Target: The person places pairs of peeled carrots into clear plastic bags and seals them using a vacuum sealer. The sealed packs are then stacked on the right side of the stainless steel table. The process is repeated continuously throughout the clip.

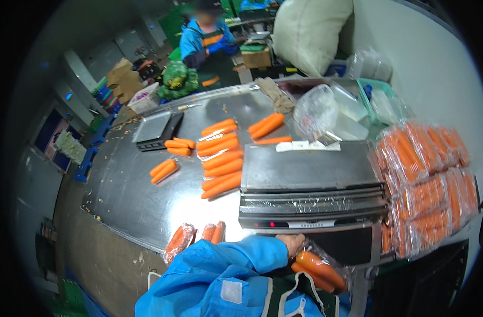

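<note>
My left hand (291, 243) reaches across from a blue sleeve and grips the end of a clear-wrapped pack of carrots (320, 269). The pack is tilted, close to my body, before the front edge of a film wrapping machine (312, 206) with a small red light. My right hand is out of view. Left of the machine, several carrot groups (221, 162) lie in a column on the steel table (126, 198). Two wrapped packs, one (180, 239) by the table's front edge and another (213, 233) beside it, lie near my left sleeve.
Wrapped carrot packs (423, 190) are piled high at the right. A weighing scale (156, 128), a knife (189, 107), a plastic bag (316, 111) and a green basket (380, 101) sit farther back. Across the table a person (207, 39) in blue gloves stands.
</note>
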### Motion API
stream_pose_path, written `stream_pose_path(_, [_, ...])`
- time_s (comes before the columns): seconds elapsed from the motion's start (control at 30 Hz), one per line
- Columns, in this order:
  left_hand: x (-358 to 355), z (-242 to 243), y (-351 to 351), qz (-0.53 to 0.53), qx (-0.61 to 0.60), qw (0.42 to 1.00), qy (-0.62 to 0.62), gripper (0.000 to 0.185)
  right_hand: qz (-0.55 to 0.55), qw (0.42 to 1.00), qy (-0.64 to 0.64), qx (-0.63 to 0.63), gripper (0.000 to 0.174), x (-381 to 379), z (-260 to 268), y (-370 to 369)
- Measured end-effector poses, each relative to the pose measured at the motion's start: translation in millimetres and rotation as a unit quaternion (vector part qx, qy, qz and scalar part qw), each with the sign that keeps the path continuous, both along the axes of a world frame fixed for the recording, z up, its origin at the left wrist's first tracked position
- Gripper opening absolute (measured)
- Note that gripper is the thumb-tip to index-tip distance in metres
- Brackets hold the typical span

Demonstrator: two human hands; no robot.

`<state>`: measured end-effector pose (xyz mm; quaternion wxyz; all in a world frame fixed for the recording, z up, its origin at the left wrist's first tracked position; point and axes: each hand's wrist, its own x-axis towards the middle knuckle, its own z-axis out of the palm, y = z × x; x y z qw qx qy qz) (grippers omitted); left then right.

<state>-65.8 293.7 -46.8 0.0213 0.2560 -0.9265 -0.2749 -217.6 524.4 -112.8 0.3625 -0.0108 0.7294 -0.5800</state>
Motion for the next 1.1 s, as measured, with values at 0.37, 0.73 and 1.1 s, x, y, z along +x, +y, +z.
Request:
stream_pose_path(0.37, [14.3, 86.2, 46.5, -0.168, 0.784, 0.530, 0.277, 0.039, 0.405, 0.909, -0.098, -0.007, 0.041, -14.0, 91.6, -31.6])
stream_pose_path(0.73, [43.8, 26.2, 57.8, -0.210, 0.820, 0.510, 0.156, 0.058, 0.762, 0.599, 0.036, -0.244, 0.074, -7.9, 214.6, -93.4])
stream_pose_path(1.1, [142.3, 96.0, 11.0, 0.188, 0.787, 0.559, 0.180, 0.034, 0.482, 0.824, -0.260, -0.143, 0.042, 32.4, 156.9, -77.9])
